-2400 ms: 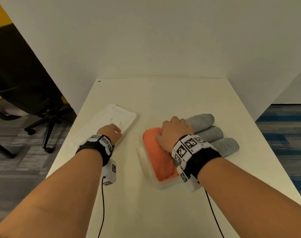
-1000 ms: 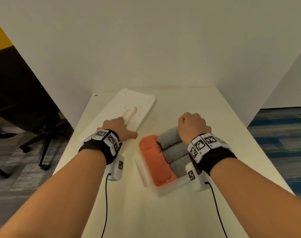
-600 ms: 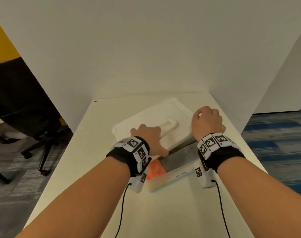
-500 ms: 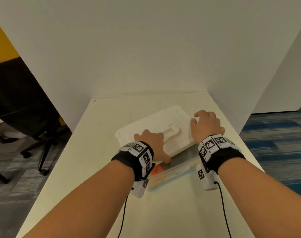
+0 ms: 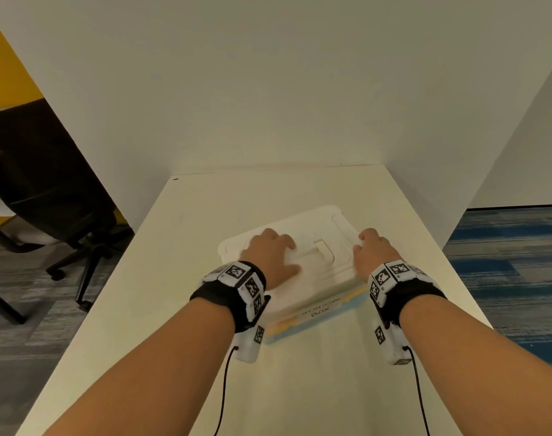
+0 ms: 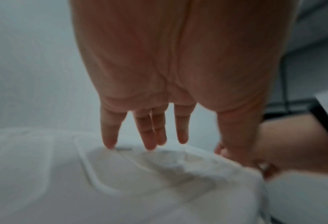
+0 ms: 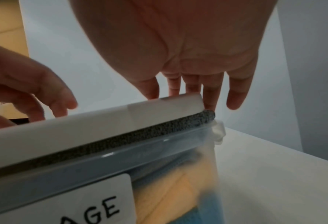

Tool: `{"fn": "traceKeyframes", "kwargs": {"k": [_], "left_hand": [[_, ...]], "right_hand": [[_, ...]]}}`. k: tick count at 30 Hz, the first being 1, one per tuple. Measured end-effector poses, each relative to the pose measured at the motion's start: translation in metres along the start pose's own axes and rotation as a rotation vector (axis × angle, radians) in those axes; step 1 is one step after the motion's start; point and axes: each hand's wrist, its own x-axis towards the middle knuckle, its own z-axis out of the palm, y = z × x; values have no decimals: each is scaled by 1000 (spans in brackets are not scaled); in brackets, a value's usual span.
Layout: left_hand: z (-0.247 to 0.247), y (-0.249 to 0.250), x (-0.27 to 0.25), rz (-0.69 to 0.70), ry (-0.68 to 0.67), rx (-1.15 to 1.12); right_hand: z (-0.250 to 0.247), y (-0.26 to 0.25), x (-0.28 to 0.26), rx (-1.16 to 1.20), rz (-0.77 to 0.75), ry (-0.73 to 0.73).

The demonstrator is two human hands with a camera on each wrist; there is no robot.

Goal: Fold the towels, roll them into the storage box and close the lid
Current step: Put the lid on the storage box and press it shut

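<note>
Currently the lid (image 5: 315, 247) lies on the storage box (image 5: 318, 309) mid-table, long axis running left to right between the hands. Left hand (image 5: 273, 256) presses flat, fingers extended, nothing gripped. Right hand (image 5: 373, 251) rests fingers-straight at the right edge, where grey towel (image 7: 159, 130) wedges the seam open; that side likely needs pressing.

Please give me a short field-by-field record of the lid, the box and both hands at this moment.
lid: white, lying on the storage box, not fully seated
gap: grey towel shows between lid and box rim in the right wrist view
left hand: fingers straight, resting on the lid top
right hand: at the lid's right edge, fingers extended
contents: orange and blue towels, seen through the clear wall
</note>
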Motion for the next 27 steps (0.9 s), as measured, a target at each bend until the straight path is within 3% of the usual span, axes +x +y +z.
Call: {"fn": "traceKeyframes", "kwargs": {"k": [2, 4, 6, 13, 27], "left_hand": [[3, -19, 2, -241, 53, 60], [12, -35, 5, -440, -40, 33], [24, -43, 9, -503, -82, -67], [31, -59, 23, -369, -98, -74], [34, -46, 26, -343, -139, 51]], "right_hand": [[3, 1, 5, 37, -5, -12], [5, 2, 10, 29, -10, -52], [5, 5, 14, 6, -10, -72], [4, 10, 21, -55, 73, -27], [19, 1, 36, -58, 118, 11]]}}
